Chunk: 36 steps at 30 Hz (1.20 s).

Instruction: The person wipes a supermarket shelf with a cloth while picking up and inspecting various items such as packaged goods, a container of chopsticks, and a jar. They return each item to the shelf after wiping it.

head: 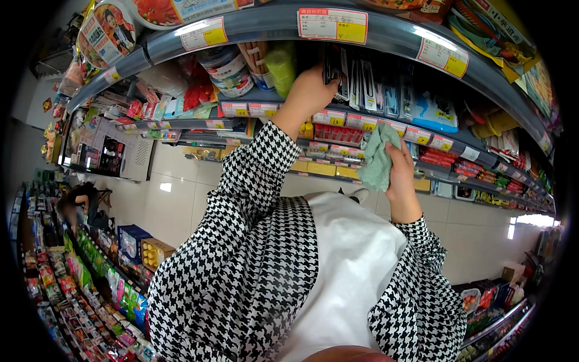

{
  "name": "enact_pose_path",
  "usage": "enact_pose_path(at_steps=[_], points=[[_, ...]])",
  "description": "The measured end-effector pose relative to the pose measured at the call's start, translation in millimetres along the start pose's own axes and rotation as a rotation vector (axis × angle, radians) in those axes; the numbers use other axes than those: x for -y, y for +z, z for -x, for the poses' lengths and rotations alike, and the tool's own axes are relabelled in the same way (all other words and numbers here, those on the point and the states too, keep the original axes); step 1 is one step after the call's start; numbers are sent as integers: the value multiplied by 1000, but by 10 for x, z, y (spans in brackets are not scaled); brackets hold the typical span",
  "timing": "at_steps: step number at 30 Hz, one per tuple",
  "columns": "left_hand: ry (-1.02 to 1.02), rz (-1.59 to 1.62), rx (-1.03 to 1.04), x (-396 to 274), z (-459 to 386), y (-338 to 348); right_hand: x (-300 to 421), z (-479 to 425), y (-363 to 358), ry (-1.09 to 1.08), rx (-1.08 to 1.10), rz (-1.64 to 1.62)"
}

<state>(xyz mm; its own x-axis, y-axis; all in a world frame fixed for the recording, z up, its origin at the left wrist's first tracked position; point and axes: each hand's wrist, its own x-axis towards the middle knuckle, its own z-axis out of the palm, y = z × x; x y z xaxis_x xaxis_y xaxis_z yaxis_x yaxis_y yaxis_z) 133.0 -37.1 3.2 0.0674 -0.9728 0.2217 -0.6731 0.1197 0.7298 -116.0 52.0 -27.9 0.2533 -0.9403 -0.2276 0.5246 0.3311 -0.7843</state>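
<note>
My left hand (312, 92) reaches into a shelf compartment, its thumb and fingers closed on dark carded packets (337, 70); some fingertips are hidden. Just right of them stand slim white-edged packs (367, 86) and small blue packs (391, 98). Left of this hand are a lime-green cylinder (280, 68), a holder of wooden sticks (258, 63) and stacked clear round tubs (227, 72). In my right hand (401, 167) is a crumpled pale green cloth (379, 156), held in front of the lower shelf edges.
An upper shelf edge (267, 25) with price tags curves above my hands, bearing bowl-shaped food packs (107, 34). Lower shelves hold red packets (436, 157). Behind me, a blue box (133, 242) and a carton of yellow items (156, 253) stand by another shelf. A person (88, 203) is at far left.
</note>
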Motion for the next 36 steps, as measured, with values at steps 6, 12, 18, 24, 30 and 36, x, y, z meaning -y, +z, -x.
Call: enact_pose_path(at_steps=[6, 12, 18, 24, 30, 36], points=[[46, -115, -6, 94, -79, 32, 12, -16, -25, 18, -7, -8], [80, -44, -11, 163, -75, 159, -25, 18, -49, 53, -15, -17], [151, -207, -105, 32, -2, 149, -48, 42, -80, 34, 0, -17], [95, -424, -93, -69, 60, 100, -46, 87, -12, 52, -25, -25], [221, -515, -202, -51, 126, 127, -31, 93, 36, 50, -11, -27], [348, -467, -311, -29, 283, 130, -35, 76, 56, 63, 13, -5]])
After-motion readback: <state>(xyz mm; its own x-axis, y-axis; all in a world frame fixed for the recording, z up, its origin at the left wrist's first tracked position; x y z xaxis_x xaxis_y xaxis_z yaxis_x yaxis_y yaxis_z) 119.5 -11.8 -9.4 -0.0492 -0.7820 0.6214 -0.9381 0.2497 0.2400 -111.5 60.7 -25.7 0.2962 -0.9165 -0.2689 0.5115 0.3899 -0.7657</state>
